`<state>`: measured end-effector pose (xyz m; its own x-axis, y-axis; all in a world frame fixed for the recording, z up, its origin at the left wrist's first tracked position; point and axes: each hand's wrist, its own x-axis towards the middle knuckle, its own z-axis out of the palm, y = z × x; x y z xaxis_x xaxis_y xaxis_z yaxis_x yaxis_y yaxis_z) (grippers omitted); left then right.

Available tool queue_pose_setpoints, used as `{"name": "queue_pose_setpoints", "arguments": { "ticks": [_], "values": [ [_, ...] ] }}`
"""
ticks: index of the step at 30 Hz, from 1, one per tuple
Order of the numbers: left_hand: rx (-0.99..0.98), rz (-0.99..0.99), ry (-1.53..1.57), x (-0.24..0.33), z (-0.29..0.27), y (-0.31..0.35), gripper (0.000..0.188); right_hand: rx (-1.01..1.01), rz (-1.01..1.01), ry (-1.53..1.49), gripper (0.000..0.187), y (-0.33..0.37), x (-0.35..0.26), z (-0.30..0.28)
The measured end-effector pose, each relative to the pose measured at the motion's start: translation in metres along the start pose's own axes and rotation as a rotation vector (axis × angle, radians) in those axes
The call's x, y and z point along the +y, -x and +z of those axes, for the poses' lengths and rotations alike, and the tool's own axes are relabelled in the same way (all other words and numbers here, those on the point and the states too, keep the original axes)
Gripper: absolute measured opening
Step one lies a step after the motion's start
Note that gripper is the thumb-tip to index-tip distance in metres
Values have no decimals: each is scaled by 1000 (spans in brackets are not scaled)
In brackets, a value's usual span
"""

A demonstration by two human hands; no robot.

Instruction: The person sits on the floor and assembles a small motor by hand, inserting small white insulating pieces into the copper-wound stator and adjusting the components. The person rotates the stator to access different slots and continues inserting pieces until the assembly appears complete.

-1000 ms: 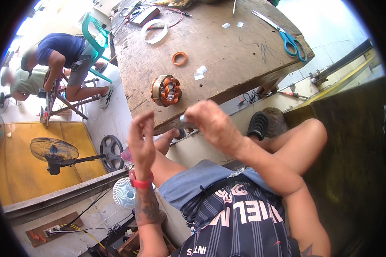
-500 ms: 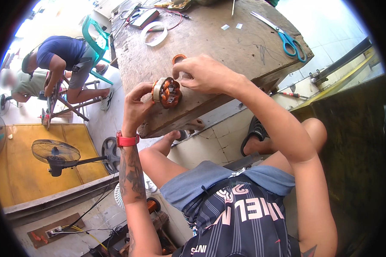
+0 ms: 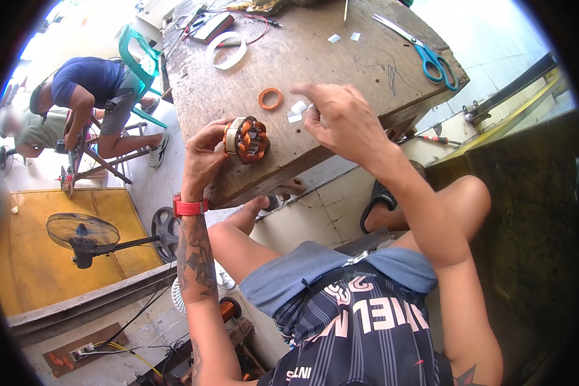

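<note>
My left hand grips a motor stator by its pale outer ring, near the table's front left edge. Copper-coloured windings fill the stator's open face, which is turned to the right. My right hand hovers over the table to the right of the stator, index finger and thumb apart, with nothing visible between them. Beside its fingertips lie small white slips. A copper wire coil, wound into a ring, lies flat just beyond the stator.
On the wooden table are blue-handled scissors, a white tape-like ring, a meter with red leads and more white slips. A fan stands left; a person in blue bends over work at far left.
My right hand has moved right, away from the stator and coil, and its fingers have spread. The coil and the nearer white slips now show. My left hand still holds the stator.
</note>
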<state>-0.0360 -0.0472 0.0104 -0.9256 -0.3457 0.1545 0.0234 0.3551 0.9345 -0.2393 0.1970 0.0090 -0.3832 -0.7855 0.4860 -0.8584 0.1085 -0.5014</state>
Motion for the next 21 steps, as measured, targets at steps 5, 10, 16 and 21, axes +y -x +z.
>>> {"name": "queue_pose_setpoints", "arguments": {
  "ticks": [5,10,16,21],
  "values": [
    [24,-26,-34,-4,1,3,30,86,5,-167,18,21,-19,14],
    [29,-22,-43,-2,2,7,29,82,-103,-182,21,15,-29,29],
    [50,-9,-53,-1,5,8,32,197,-266,101,21,0,-33,36],
    [108,-22,-15,0,14,13,32,200,-372,255,19,-11,-23,41]
  ]
}}
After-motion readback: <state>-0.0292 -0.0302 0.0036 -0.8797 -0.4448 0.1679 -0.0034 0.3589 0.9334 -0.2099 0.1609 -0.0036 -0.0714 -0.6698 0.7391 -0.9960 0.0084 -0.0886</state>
